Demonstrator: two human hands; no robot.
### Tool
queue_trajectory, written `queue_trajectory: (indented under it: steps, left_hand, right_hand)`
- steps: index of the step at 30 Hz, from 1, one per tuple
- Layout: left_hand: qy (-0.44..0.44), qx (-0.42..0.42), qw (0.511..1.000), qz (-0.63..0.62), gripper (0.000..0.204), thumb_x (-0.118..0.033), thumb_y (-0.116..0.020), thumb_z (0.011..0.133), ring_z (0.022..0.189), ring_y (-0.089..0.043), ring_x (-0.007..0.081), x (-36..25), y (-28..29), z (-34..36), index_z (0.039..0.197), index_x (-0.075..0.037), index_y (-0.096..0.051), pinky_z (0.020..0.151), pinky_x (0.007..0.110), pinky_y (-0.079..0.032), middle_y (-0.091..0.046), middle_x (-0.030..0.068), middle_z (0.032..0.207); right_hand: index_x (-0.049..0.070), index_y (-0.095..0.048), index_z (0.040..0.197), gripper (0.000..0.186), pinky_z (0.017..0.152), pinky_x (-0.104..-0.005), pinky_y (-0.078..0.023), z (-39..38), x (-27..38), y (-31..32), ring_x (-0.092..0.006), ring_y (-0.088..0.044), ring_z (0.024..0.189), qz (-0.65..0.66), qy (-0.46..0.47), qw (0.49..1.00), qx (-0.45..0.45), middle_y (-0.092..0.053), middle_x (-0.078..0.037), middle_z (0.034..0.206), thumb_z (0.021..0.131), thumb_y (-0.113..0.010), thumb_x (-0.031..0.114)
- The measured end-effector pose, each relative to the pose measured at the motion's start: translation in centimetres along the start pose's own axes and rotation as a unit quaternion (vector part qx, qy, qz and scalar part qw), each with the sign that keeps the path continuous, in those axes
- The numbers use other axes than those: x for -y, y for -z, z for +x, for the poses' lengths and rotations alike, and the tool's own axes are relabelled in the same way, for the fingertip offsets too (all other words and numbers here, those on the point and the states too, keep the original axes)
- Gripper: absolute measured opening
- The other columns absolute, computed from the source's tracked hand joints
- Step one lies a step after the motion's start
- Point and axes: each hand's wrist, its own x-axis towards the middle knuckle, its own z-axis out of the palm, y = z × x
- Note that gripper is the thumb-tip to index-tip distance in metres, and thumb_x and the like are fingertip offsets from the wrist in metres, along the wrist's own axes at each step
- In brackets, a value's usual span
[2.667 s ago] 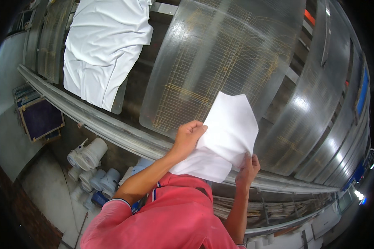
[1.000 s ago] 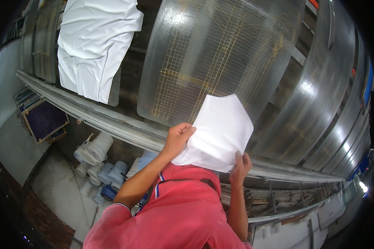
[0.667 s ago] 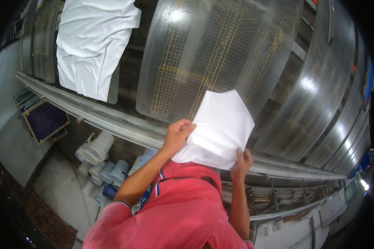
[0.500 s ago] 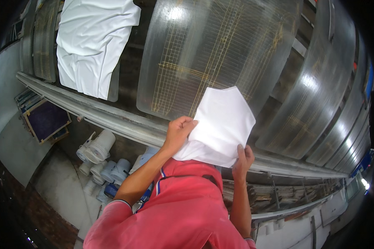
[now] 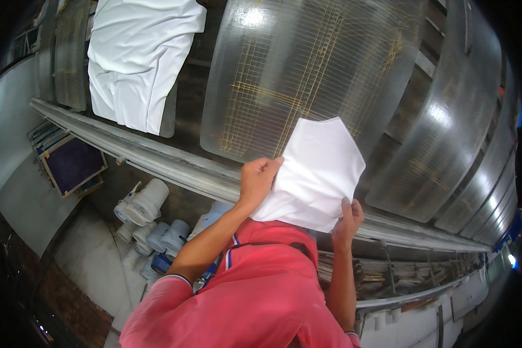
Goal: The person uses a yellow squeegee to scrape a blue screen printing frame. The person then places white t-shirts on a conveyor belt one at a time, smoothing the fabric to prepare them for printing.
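Note:
A white cut fabric piece [image 5: 319, 168] hangs between my two hands, its pointed far end reaching over the near edge of a grey printing board [image 5: 307, 69] marked with yellow grid lines. My left hand [image 5: 258, 181] pinches the piece's left edge between thumb and fingers. On the right edge, lower down, my right hand [image 5: 347, 221] grips it with the thumb on top. The fabric's near end falls close to my waist, with soft folds along the bottom. Creased white fabric [image 5: 136, 64] lies spread over another board to the left.
More grey boards [image 5: 441, 122] stand in a row to the right. A metal rail [image 5: 139, 152] runs along their near side. Below it on the left are several white buckets [image 5: 148, 202] and a framed dark screen [image 5: 72, 165]. Stacked wooden frames [image 5: 400, 275] sit under the rail at right.
The view has shifted slightly, so the boards and my hands appear a little farther right. My hold on the white fabric piece is unchanged.

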Motion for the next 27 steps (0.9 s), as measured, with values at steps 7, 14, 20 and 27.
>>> queue_trajectory:
  steps: [7,14,20,27]
  left_hand:
    - [-0.011,0.017,0.995,0.100,0.037,-0.022,-0.071,0.090,0.045,-0.047,0.0062,-0.3,0.5,1.1,0.062,0.000,-0.063,0.042,0.025,-0.034,-0.053,0.0007,0.050]
    - [-0.346,-0.062,0.859,0.372,0.021,-0.021,-0.073,0.085,0.092,-0.061,0.0271,-2.7,0.8,-0.1,0.098,-0.005,-0.071,0.081,0.042,-0.045,-0.068,0.0081,0.099]
    - [-0.420,0.053,0.761,0.492,0.071,-0.039,-0.069,0.085,0.148,-0.013,0.0418,-2.8,-0.1,0.4,0.146,-0.011,-0.044,0.110,0.072,-0.005,-0.031,0.0053,0.159]
    - [-0.393,0.071,0.765,0.506,0.084,-0.049,-0.065,0.086,0.150,-0.003,0.0428,-2.4,-0.5,1.5,0.152,-0.008,-0.034,0.109,0.074,0.003,-0.023,0.0063,0.162]
  right_hand:
    - [-0.002,-0.063,0.085,0.012,0.064,-0.0216,-0.037,0.0,0.4,-0.7,-0.0044,-0.048,0.071,0.005,0.013,1.000,-0.013,-0.059,0.002,0.078,0.094,-0.061,0.007]
    - [-0.001,-0.062,0.083,0.013,0.063,-0.0213,-0.036,0.0,-0.6,0.1,-0.0037,-0.047,0.071,0.015,-0.005,1.000,0.010,-0.058,0.003,0.077,0.094,-0.061,0.007]
    - [0.000,-0.060,0.081,0.014,0.062,-0.0218,-0.034,-0.1,0.0,-1.0,-0.0033,-0.043,0.070,0.010,0.000,1.000,0.003,-0.055,0.004,0.075,0.093,-0.062,0.006]
    - [0.000,-0.060,0.081,0.013,0.064,-0.0216,-0.036,0.1,-0.6,-0.4,-0.0041,-0.044,0.072,0.007,0.000,1.000,0.013,-0.055,0.004,0.077,0.093,-0.061,0.005]
